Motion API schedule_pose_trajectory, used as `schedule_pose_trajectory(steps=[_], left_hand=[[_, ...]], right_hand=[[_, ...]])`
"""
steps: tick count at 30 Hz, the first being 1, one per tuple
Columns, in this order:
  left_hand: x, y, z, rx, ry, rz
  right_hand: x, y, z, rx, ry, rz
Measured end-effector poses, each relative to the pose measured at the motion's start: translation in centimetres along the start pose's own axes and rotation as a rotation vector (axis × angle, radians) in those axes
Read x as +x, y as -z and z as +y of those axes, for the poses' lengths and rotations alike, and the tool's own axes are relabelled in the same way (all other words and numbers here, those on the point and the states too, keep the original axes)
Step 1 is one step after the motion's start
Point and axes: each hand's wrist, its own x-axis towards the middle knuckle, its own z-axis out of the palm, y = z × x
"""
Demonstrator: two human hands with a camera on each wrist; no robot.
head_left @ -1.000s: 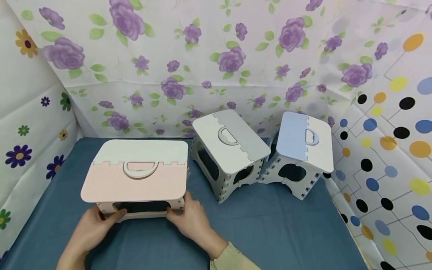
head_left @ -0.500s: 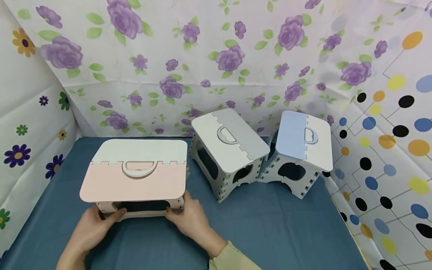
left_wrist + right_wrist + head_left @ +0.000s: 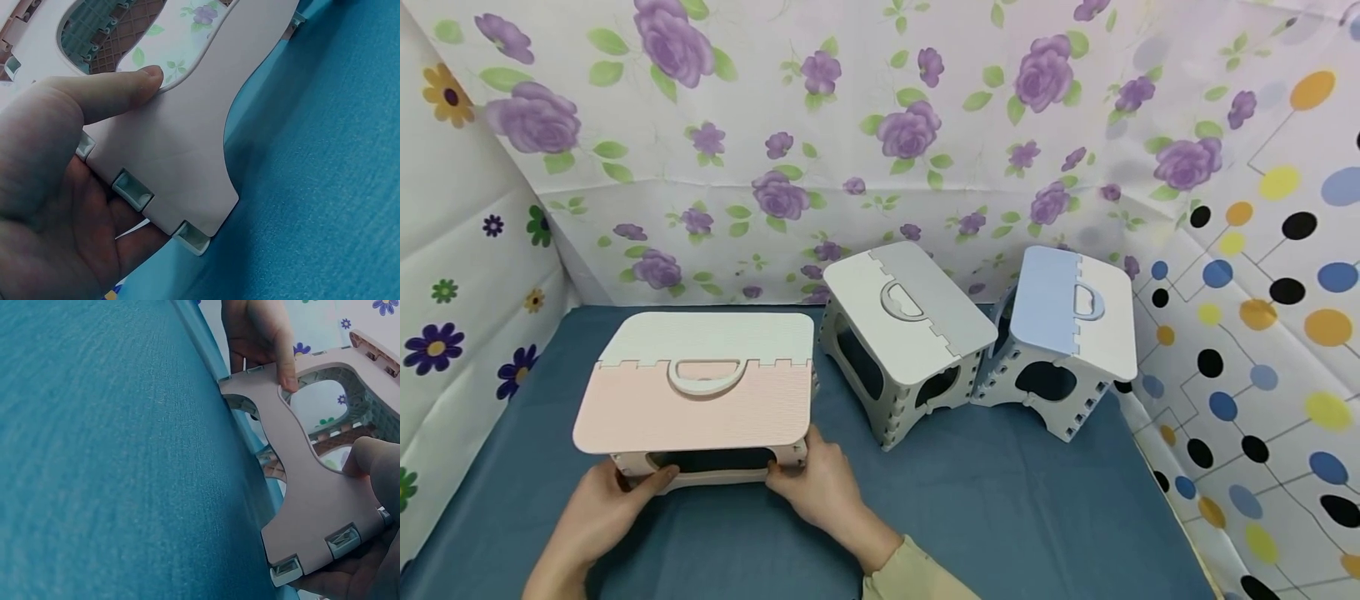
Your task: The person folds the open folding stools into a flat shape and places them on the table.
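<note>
Fingers (image 3: 140, 247) of the left hand (image 3: 602, 504) and right hand (image 3: 826, 485) are gripping the near panel (image 3: 181, 137) of the pink-and-white stool (image 3: 692, 421). Over the last second little is changing: the stool is staying on the bench (image 3: 1000, 517), left side, so the work is apparently holding steady. Beyond, the grey-and-white stool (image 3: 861, 296) and blue-and-white stool (image 3: 1043, 304) are standing rightward.

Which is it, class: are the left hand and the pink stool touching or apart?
Touching. The left wrist view shows it: the left hand grips the pink stool, its thumb lying over the side.
</note>
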Motion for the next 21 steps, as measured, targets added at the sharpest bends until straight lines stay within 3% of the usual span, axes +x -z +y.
schedule_pose_trajectory(steps=[21], left_hand=[[0.04,-0.09,-0.27,-0.014,0.006,0.002]], right_hand=[[0.13,0.06,0.26,0.013,0.043,-0.012]])
